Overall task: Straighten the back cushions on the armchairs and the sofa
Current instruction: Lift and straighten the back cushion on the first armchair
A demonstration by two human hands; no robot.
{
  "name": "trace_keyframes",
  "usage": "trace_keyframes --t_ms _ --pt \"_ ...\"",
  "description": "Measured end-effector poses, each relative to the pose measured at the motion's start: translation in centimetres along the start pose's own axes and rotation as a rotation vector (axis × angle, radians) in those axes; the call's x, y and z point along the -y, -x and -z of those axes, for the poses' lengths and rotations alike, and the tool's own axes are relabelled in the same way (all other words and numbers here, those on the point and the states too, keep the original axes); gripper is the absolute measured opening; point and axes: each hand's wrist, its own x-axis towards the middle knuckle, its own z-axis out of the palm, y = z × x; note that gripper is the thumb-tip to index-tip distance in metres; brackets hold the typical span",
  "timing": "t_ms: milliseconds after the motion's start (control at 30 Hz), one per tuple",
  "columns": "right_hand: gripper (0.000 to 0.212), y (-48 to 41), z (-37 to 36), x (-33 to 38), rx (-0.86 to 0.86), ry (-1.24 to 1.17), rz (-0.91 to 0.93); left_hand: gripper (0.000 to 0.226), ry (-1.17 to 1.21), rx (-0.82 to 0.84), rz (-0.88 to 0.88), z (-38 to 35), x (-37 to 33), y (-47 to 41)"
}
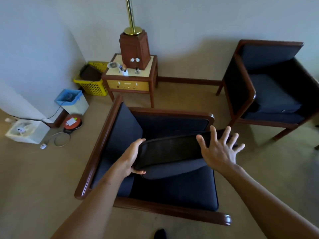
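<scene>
The back cushion [170, 152] lies tipped forward over the seat of the near armchair [103, 135], away from the chair's back. The left hand [132, 158] is closed around the cushion's left edge, thumb on top and fingers beneath. The right hand [219, 149] is spread wide, fingers splayed, over the cushion's right end, gripping nothing. A second armchair [269, 87] stands well apart to the right, beyond a side table [131, 83].

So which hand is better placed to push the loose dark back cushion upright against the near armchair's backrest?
Likely the left hand: it already grips the dark back cushion's left edge. The right hand is open, fingers spread over the cushion's far right end.
</scene>
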Motion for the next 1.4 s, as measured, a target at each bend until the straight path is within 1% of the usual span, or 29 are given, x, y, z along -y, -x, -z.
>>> trace_keyframes --t_ms 33,100,133,167,200,233,267,300,367,433,500,533,600,667,733,800,900,967,1033,1100,1167,1200,1267,1333,1400 --pt "0.089 -0.1 -0.3 0.7 -0.005 0.059 0.123 0.053 0.041 0.032 -0.048 0.3 0.5 -0.2" --pt "0.110 -0.1 -0.7 2.3 0.026 0.192 0.469 0.071 0.097 0.144 -0.172 1.6 1.9 -0.6" --pt "0.123 -0.3 -1.0 3.1 0.059 0.258 0.611 0.079 0.040 0.203 -0.258 2.5 2.5 -1.0" --pt "0.136 -0.7 -1.2 3.9 0.079 0.316 0.707 0.087 -0.089 0.228 -0.345 3.4 3.2 -1.6" --pt "0.144 -1.3 -1.6 4.5 0.078 0.356 0.765 0.096 -0.230 0.222 -0.419 4.1 3.9 -2.2" --pt "0.148 -1.8 -1.9 5.1 0.055 0.380 0.802 0.104 -0.345 0.181 -0.449 4.6 4.7 -3.1" --pt "0.149 -2.2 -2.3 5.7 0.023 0.394 0.819 0.107 -0.403 0.115 -0.457 4.8 5.5 -4.1" --pt "0.146 -2.6 -2.7 6.1 -0.007 0.391 0.821 0.105 -0.425 0.032 -0.466 5.0 6.3 -5.1" --pt "0.134 -2.9 -3.4 6.8 -0.080 0.346 0.830 0.097 -0.376 -0.093 -0.455 5.1 7.8 -6.7" --pt "0.118 -2.7 -4.2 6.9 -0.153 0.293 0.857 0.096 -0.317 -0.101 -0.424 4.6 8.6 -7.8" --pt "0.104 -2.5 -4.5 6.1 -0.211 0.235 0.880 0.086 -0.325 -0.096 -0.408 3.8 8.8 -8.4" --pt "0.100 -2.7 -4.3 5.5 -0.241 0.203 0.891 0.083 -0.334 -0.099 -0.424 3.3 8.5 -8.5" --pt "0.095 -3.2 -3.2 4.1 -0.295 0.141 0.905 0.086 -0.323 -0.114 -0.484 1.9 7.5 -8.0" --pt "0.094 -4.0 -1.5 2.3 -0.353 0.075 0.905 0.090 -0.306 -0.116 -0.570 0.0 5.5 -6.5" --pt "0.095 -5.2 0.3 -0.1 -0.398 -0.005 0.882 0.086 -0.305 -0.092 -0.681 -2.3 3.4 -5.2" --pt "0.099 -6.8 1.8 -3.3 -0.397 -0.103 0.833 0.085 -0.330 -0.082 -0.789 -4.8 1.2 -4.3" --pt "0.105 -9.0 2.8 -7.7 -0.304 -0.249 0.752 0.092 -0.427 -0.108 -0.906 -9.5 -2.1 -3.3" --pt "0.106 -10.1 2.5 -9.9 -0.218 -0.414 0.685 0.091 -0.585 -0.124 -0.952 -13.7 -3.8 -2.9" --pt "0.104 -10.8 1.6 -11.8 -0.111 -0.635 0.603 0.088 -0.778 -0.150 -0.964 -18.2 -4.3 -3.6" --pt "0.099 -11.4 0.0 -13.8 -0.017 -0.831 0.506 0.086 -0.934 -0.192 -0.947 -22.3 -3.4 -5.2" --pt "0.092 -11.7 -2.0 -15.6 0.053 -0.946 0.369 0.085 -1.070 -0.223 -0.898 -25.6 -1.4 -7.3" --pt "0.086 -12.0 -3.0 -16.4 0.059 -0.976 0.280 0.086 -1.129 -0.232 -0.877 -27.0 -0.2 -8.2" --pt "0.069 -13.0 -5.0 -18.3 -0.003 -0.973 0.122 0.088 -1.198 -0.258 -0.884 -29.4 1.9 -10.1" --pt "0.056 -14.4 -6.5 -19.9 -0.056 -0.893 0.085 0.090 -1.213 -0.274 -0.939 -30.6 3.2 -11.4" --pt "0.052 -15.3 -7.3 -20.3 -0.102 -0.822 0.121 0.090 -1.200 -0.287 -0.986 -30.3 3.8 -11.9"
